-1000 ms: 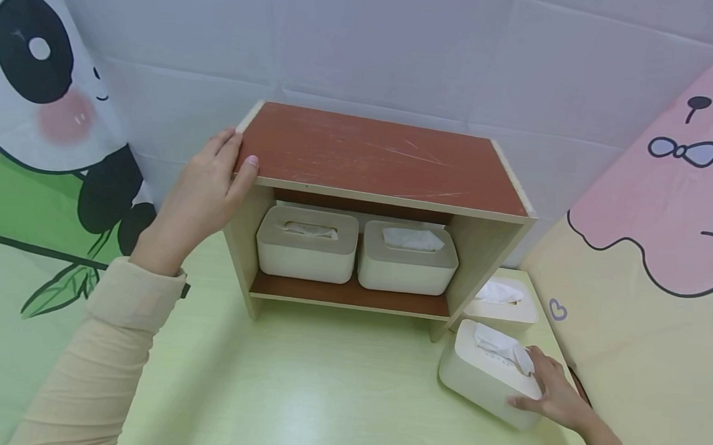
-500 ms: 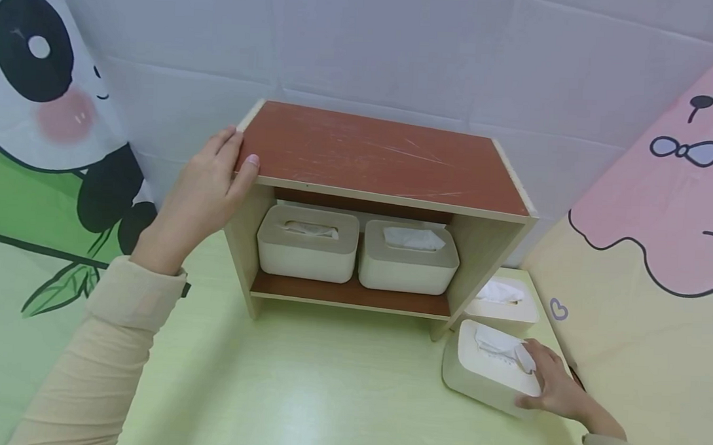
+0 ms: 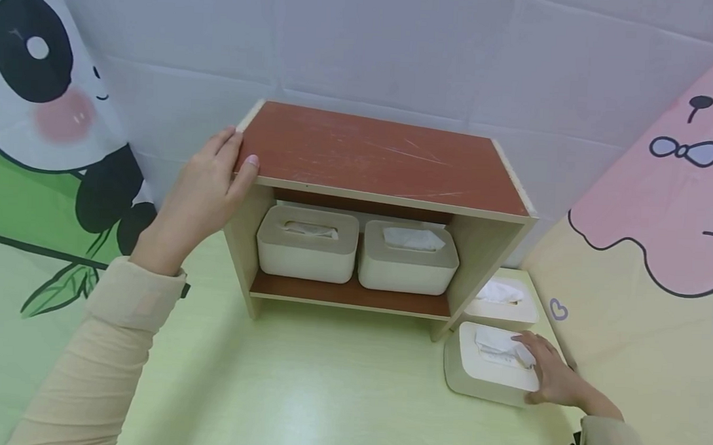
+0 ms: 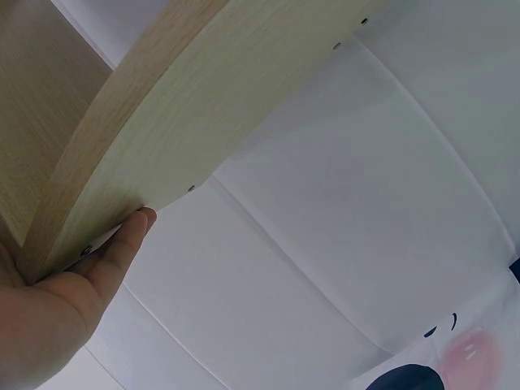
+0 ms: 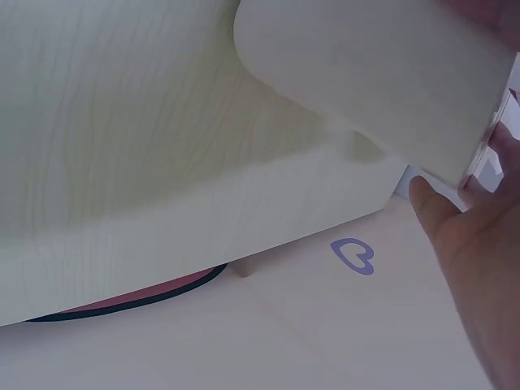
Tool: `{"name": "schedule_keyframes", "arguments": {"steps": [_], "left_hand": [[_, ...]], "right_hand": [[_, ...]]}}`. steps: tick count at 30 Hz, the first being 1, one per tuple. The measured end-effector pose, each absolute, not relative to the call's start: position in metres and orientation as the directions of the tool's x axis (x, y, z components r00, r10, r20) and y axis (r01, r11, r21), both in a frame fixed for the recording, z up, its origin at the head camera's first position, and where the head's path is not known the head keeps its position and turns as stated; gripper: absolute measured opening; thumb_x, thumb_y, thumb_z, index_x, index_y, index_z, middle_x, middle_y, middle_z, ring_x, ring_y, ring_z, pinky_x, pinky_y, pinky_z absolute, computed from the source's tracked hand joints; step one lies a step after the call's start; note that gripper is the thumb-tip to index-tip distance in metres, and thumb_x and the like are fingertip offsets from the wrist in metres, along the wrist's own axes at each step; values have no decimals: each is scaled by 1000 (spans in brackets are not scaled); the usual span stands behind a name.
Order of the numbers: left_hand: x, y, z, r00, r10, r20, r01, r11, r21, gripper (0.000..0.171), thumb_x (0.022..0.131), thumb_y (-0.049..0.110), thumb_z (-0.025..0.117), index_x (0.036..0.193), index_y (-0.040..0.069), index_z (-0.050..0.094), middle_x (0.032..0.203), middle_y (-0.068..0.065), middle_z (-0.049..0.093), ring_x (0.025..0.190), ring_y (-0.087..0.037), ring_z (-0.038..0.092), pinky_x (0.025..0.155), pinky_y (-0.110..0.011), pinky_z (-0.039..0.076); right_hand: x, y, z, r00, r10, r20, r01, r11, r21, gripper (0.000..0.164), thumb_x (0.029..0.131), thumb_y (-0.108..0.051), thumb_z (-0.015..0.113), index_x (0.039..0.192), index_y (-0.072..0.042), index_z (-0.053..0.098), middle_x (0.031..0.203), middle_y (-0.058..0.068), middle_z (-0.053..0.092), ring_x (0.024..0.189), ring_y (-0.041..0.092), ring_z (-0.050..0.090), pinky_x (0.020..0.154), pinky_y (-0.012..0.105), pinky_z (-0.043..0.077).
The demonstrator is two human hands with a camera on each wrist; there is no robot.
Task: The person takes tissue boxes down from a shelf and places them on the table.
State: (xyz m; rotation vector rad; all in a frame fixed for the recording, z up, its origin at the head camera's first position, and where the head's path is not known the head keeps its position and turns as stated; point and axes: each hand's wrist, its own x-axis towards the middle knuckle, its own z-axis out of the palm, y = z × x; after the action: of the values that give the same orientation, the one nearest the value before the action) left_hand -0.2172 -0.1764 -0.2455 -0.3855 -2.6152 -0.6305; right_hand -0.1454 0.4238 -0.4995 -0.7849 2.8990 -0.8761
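A small wooden shelf [image 3: 382, 158] with a scratched red-brown top stands in the middle of the head view. My left hand [image 3: 207, 188] grips its upper left corner, thumb over the front edge. In the left wrist view, fingers [image 4: 122, 248] lie along the side panel [image 4: 162, 138]. To the right of the shelf, my right hand [image 3: 557, 377] holds the right end of a cream tissue box [image 3: 487, 377]. Its fingers reach over the lid near the tissue and the thumb is low at the front. The right wrist view shows the box [image 5: 374, 73] close over the table.
Inside the shelf, two tissue boxes, a left one [image 3: 308, 260] and a right one [image 3: 410, 273], sit side by side. Another tissue box [image 3: 500, 319] stands behind the held one, beside the shelf's right leg. The pale table [image 3: 303, 391] meets a printed cloth wall [image 3: 642, 324] at right.
The right end of the held tissue box has swung back toward the wall, so the box stands straighter in front of the one behind. My left hand and the shelf have stayed put.
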Motion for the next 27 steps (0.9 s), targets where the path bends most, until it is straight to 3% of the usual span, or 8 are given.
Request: {"name": "schedule_keyframes", "arguments": {"steps": [3, 7, 15, 27], "left_hand": [[-217, -177, -246, -869, 166, 466, 361, 858, 367, 60, 97, 37, 28, 141, -4, 28, 146, -22, 27, 132, -40, 30, 105, -55, 28], [-217, -177, -246, -866, 165, 472, 364, 856, 367, 60, 97, 37, 29, 141, -4, 29, 146, -23, 27, 132, -40, 31, 105, -55, 28], [-216, -177, -246, -866, 163, 473, 360, 860, 363, 60, 97, 37, 29, 141, -4, 29, 146, -23, 27, 132, -40, 31, 105, -55, 29], [-216, -177, -246, -860, 164, 483, 368, 855, 365, 60, 97, 37, 29, 140, -4, 30, 146, -23, 28, 132, -40, 31, 105, -55, 29]], "right_hand": [[-148, 424, -497, -884, -459, 93, -432, 724, -537, 105, 35, -2, 81, 131, -1, 38, 137, 34, 27, 125, 56, 15, 91, 75, 14], [-150, 425, -496, -887, -457, 74, -419, 726, -546, 106, 36, 3, 81, 132, -1, 37, 138, 35, 25, 130, 52, 9, 87, 77, 14], [-153, 425, -496, -875, -474, 100, -451, 722, -525, 108, 32, 8, 79, 131, 0, 39, 136, 34, 29, 126, 58, 14, 95, 74, 11], [-150, 423, -493, -888, -458, 41, -398, 720, -568, 109, 37, 5, 83, 134, 0, 34, 143, 37, 15, 125, 64, 4, 95, 75, 4]]}}
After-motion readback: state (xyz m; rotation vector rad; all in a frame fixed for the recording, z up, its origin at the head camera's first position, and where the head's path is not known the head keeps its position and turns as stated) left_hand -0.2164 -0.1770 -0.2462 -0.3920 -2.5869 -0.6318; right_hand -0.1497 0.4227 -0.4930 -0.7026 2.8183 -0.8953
